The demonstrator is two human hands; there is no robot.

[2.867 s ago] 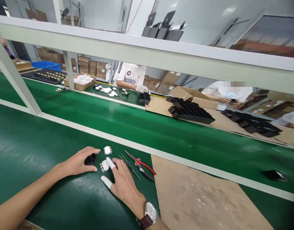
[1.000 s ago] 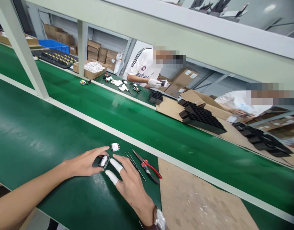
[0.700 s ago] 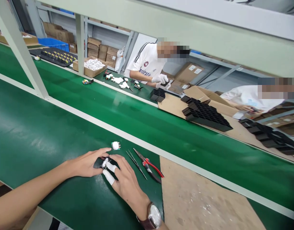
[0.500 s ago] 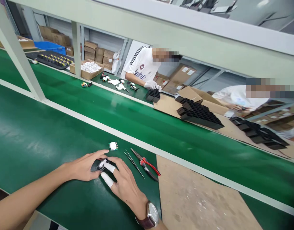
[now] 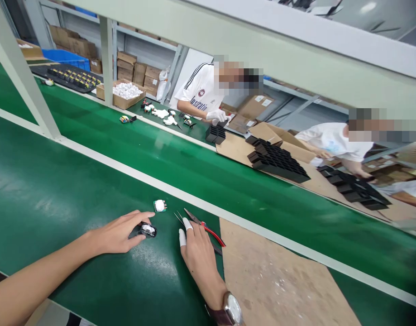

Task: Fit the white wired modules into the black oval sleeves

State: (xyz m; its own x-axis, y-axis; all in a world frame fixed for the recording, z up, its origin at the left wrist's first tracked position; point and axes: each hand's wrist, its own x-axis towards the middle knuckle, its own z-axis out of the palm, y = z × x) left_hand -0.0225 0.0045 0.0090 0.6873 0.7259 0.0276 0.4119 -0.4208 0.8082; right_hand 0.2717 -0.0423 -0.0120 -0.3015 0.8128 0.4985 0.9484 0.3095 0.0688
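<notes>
My left hand (image 5: 119,233) lies on the green bench mat and pinches a small black part with a white top (image 5: 148,230) between thumb and forefinger. A second small piece, a green board with a white dome (image 5: 159,205), sits just beyond it, untouched. My right hand (image 5: 198,254), with white finger cots on two fingers, is stretched flat over the tweezers (image 5: 178,217) and the red-handled pliers (image 5: 209,231). Its fingertips rest on these tools, and I cannot see any grip on them. A watch is on that wrist.
A brown cardboard sheet (image 5: 279,280) covers the mat to the right. Beyond a white rail (image 5: 126,170) runs the green conveyor belt (image 5: 228,181). Across it, two people work beside black trays (image 5: 275,158) and a box of white parts (image 5: 121,93). A frame post (image 5: 24,81) stands at the left.
My right hand has left the black part and moved right onto the tweezers and pliers. The left hand still holds the part in the same place. The view shifted slightly.
</notes>
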